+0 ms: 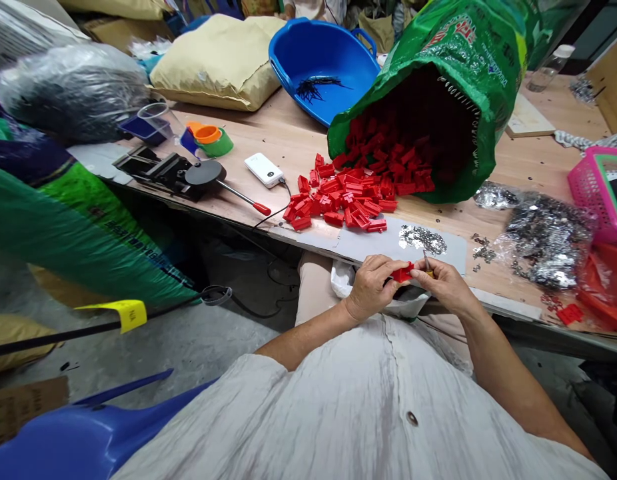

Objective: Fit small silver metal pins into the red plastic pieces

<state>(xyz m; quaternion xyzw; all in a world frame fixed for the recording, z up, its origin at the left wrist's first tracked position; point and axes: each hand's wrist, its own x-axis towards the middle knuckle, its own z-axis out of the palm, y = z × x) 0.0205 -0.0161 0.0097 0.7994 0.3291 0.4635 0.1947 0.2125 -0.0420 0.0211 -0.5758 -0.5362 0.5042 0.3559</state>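
My left hand (372, 285) is closed around a small red plastic piece (402, 273) at the table's near edge. My right hand (444, 283) pinches a thin metal part (426, 261) against that red piece. A little beyond my hands, a small heap of shiny metal parts (422, 238) lies on a grey sheet (358, 244). Farther back, a pile of red plastic pieces (346, 197) spills out of a tipped green sack (453, 80).
A blue basin (333, 47) stands behind the pile. A white power bank (264, 169), a black hand press (176, 173) and coloured cups sit to the left. Bags of metal parts (548, 240) and a pink basket (596, 190) are at the right. A blue chair (78, 437) is at lower left.
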